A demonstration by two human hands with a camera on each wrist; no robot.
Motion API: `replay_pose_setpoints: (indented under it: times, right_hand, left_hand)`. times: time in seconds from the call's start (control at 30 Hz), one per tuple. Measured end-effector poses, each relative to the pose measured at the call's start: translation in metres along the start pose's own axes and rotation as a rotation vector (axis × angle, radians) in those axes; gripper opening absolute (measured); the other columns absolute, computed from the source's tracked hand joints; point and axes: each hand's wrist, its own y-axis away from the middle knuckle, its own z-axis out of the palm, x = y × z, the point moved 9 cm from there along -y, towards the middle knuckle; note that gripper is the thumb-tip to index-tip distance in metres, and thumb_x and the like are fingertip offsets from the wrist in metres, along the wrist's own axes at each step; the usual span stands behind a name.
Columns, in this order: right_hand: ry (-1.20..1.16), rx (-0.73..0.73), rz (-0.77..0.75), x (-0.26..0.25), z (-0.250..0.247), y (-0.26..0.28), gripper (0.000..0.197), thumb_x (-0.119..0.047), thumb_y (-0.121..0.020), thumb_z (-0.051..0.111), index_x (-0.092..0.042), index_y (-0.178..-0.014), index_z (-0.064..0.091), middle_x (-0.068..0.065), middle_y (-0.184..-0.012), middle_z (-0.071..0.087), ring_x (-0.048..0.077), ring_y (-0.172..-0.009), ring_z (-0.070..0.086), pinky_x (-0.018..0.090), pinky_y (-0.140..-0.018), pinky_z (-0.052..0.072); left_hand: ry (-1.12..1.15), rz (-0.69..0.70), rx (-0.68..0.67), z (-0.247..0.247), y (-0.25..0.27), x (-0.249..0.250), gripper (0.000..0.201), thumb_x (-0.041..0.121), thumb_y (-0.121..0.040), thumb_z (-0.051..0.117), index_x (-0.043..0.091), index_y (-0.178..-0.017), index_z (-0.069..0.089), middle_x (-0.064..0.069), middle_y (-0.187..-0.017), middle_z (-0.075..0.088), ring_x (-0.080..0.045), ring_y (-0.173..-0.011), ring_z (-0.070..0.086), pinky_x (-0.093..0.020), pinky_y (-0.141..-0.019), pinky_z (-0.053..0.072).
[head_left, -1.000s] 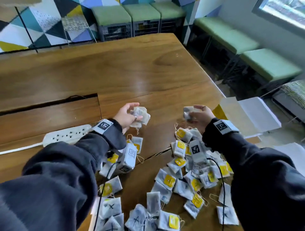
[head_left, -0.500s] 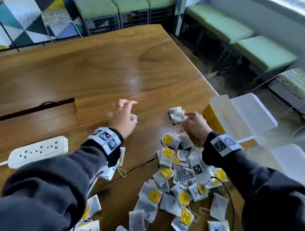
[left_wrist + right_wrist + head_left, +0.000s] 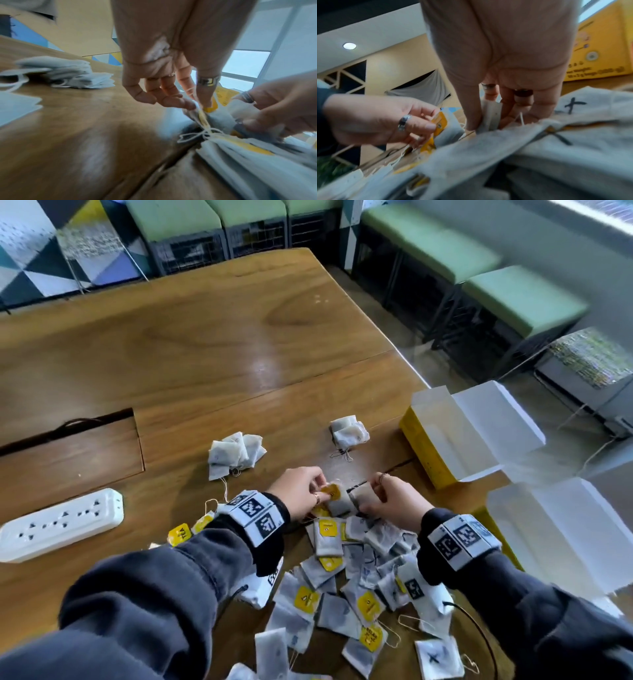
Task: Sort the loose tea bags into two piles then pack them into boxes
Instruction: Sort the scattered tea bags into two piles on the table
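Note:
A heap of loose tea bags (image 3: 359,580), some with yellow tags and some marked with a black X, lies near the table's front edge. My left hand (image 3: 320,494) pinches a yellow-tagged tea bag (image 3: 334,497) at the heap's far edge; the left wrist view shows the same bag (image 3: 202,115) and its string. Beside it my right hand (image 3: 371,498) pinches a plain tea bag (image 3: 489,116). Two small piles lie beyond the hands: a left pile (image 3: 236,453) and a right pile (image 3: 349,431). An open yellow box (image 3: 424,450) stands at the right.
A second open box (image 3: 548,532) sits at the near right by the table edge. A white power strip (image 3: 61,523) lies at the left, behind it a cable recess (image 3: 68,446). Green benches (image 3: 513,296) stand past the table's right edge.
Both hands set down the bundles they held, which now lie as two small piles. Both then drew back to the heap, and each has pinched a tea bag.

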Motion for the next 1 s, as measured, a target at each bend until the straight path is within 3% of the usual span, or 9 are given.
replay_pose_setpoints:
  times: [0.13, 0.23, 0.37, 0.43, 0.5, 0.6, 0.73, 0.87, 1.0]
  right_hand:
    - [-0.200, 0.126, -0.051, 0.003, -0.015, 0.012, 0.021, -0.023, -0.090, 0.058, -0.019, -0.075, 0.044, -0.008, -0.065, 0.045, 0.009, -0.059, 0.040, 0.011, -0.049, 0.036]
    - [-0.330, 0.204, -0.088, -0.004, -0.033, 0.021, 0.023, -0.020, -0.093, 0.054, -0.022, -0.072, 0.044, -0.008, -0.067, 0.049, 0.003, -0.057, 0.042, 0.010, -0.049, 0.038]
    - [-0.384, 0.161, -0.166, -0.031, -0.043, 0.016, 0.020, -0.018, -0.093, 0.054, -0.024, -0.075, 0.047, -0.005, -0.075, 0.057, 0.006, -0.063, 0.054, 0.010, -0.054, 0.043]
    - [-0.314, 0.047, -0.172, -0.047, -0.030, 0.004, 0.010, -0.022, -0.091, 0.057, -0.021, -0.082, 0.053, 0.003, -0.089, 0.066, 0.018, -0.081, 0.064, 0.025, -0.072, 0.054]
    - [-0.143, -0.085, -0.170, -0.061, -0.007, -0.007, 0.012, -0.026, -0.089, 0.060, -0.015, -0.090, 0.057, 0.011, -0.100, 0.067, 0.024, -0.092, 0.063, 0.037, -0.084, 0.053]
    - [0.208, -0.168, -0.224, -0.076, 0.025, -0.017, 0.014, -0.031, -0.089, 0.058, -0.019, -0.082, 0.054, 0.014, -0.115, 0.056, 0.027, -0.109, 0.051, 0.035, -0.094, 0.040]
    - [0.386, -0.196, -0.278, -0.084, 0.044, -0.019, 0.007, -0.020, -0.092, 0.048, -0.015, -0.097, 0.047, 0.010, -0.109, 0.050, 0.023, -0.107, 0.043, 0.026, -0.092, 0.027]
    - [0.097, -0.005, -0.375, -0.095, 0.016, -0.012, 0.009, -0.014, -0.090, 0.055, -0.011, -0.086, 0.047, 0.007, -0.091, 0.048, 0.020, -0.083, 0.046, 0.024, -0.077, 0.038]
    - [-0.059, 0.412, -0.747, -0.130, -0.027, 0.039, 0.010, -0.004, -0.082, 0.065, 0.001, -0.082, 0.056, 0.009, -0.084, 0.052, 0.014, -0.071, 0.048, 0.015, -0.066, 0.038]
  left_hand:
    - [0.259, 0.024, 0.091, -0.016, 0.019, -0.011, 0.017, 0.019, -0.084, 0.066, 0.018, -0.075, 0.052, -0.002, -0.085, 0.055, -0.008, -0.069, 0.050, -0.012, -0.063, 0.038]
    - [0.803, -0.067, 0.179, -0.027, 0.032, -0.031, 0.030, 0.004, -0.087, 0.058, 0.017, -0.065, 0.043, -0.007, -0.077, 0.051, -0.017, -0.073, 0.050, -0.028, -0.072, 0.044]
    - [1.314, -0.165, 0.262, -0.033, 0.049, -0.048, 0.020, -0.006, -0.090, 0.044, 0.011, -0.078, 0.045, -0.009, -0.071, 0.060, -0.019, -0.059, 0.065, -0.026, -0.052, 0.055]
    - [1.426, -0.198, 0.278, -0.033, 0.052, -0.054, 0.019, -0.007, -0.092, 0.037, 0.007, -0.086, 0.049, -0.010, -0.072, 0.060, -0.020, -0.061, 0.064, -0.027, -0.050, 0.056]
    - [1.513, -0.248, 0.242, -0.028, 0.056, -0.058, 0.019, 0.002, -0.093, 0.035, 0.008, -0.093, 0.053, -0.006, -0.070, 0.052, -0.015, -0.056, 0.053, -0.026, -0.049, 0.053]
    - [1.660, -0.309, 0.103, -0.017, 0.063, -0.057, 0.030, 0.036, -0.093, 0.040, 0.012, -0.096, 0.058, 0.001, -0.063, 0.044, -0.008, -0.046, 0.036, -0.019, -0.045, 0.038]
    - [1.703, -0.315, 0.106, -0.019, 0.072, -0.061, 0.058, 0.062, -0.086, 0.037, 0.011, -0.102, 0.058, -0.007, -0.073, 0.060, -0.013, -0.050, 0.048, -0.017, -0.043, 0.035]
    - [1.764, -0.315, 0.084, -0.018, 0.077, -0.065, 0.063, 0.062, -0.087, 0.035, 0.009, -0.115, 0.057, -0.012, -0.086, 0.068, -0.021, -0.062, 0.065, -0.027, -0.052, 0.055]
    - [1.691, -0.329, 0.012, -0.011, 0.078, -0.062, 0.048, 0.047, -0.089, 0.041, 0.007, -0.110, 0.056, -0.015, -0.092, 0.065, -0.024, -0.073, 0.068, -0.036, -0.065, 0.058]
